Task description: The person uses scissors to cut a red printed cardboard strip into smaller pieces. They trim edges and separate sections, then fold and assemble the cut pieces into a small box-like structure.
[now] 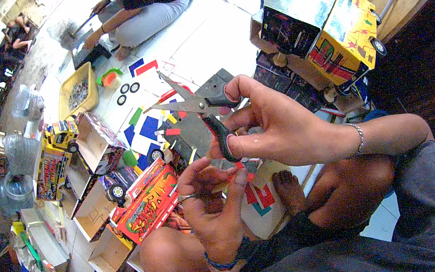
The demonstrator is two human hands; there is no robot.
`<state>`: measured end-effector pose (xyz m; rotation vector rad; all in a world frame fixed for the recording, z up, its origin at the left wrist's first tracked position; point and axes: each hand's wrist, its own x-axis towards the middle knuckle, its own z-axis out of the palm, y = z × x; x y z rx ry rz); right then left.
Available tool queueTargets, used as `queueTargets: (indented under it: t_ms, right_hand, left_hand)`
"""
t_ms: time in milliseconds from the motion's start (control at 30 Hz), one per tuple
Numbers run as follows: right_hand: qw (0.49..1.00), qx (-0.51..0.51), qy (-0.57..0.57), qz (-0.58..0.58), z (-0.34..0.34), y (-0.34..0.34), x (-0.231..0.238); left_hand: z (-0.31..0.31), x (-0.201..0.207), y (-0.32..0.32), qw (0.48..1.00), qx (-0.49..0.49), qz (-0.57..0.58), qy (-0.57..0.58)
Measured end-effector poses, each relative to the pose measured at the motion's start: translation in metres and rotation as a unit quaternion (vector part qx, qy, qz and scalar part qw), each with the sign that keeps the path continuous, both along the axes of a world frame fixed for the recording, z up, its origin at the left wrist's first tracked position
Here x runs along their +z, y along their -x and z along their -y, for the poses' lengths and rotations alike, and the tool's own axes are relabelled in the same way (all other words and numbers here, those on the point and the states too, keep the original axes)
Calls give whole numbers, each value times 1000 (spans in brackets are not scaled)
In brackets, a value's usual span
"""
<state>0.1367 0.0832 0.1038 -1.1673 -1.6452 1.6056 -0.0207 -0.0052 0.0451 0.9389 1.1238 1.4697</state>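
My right hand (278,120) grips a pair of scissors (193,105) by its black handles. The blades stand apart and point to the left, with nothing visible between them. Below it my left hand (214,207) is closed in a pinch, thumb against the fingers. A small red piece (234,177) shows at its fingertips, its shape partly hidden. Under my hands lies a dark grey board (191,131). Red and green flat cut pieces (261,197) lie between my legs, near my bare foot (288,190).
To the left stand wooden toy trucks with printed sides, a red one (148,201) and a yellow one (52,168). A larger yellow truck (347,38) is at the far right. A yellow basin (79,89), small black wheels (125,88) and coloured scraps (149,127) lie ahead. Another person (148,21) sits beyond.
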Motion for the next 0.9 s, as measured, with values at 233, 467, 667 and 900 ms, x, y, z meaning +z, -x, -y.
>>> queueTargets:
  t_ms: [233, 467, 667, 900]
  right_hand:
    - [995, 3, 47, -82, -2, -3, 5]
    - [996, -22, 58, -61, -5, -2, 3]
    - [996, -24, 72, -46, 0, -4, 5]
    - [999, -17, 40, -32, 1, -5, 3]
  left_hand:
    - [-1, 2, 6, 999, 36, -6, 6]
    - [0, 5, 5, 999, -21, -13, -48]
    - [-2, 6, 5, 997, -53, 54, 25]
    - [-3, 3, 7, 996, -60, 47, 46]
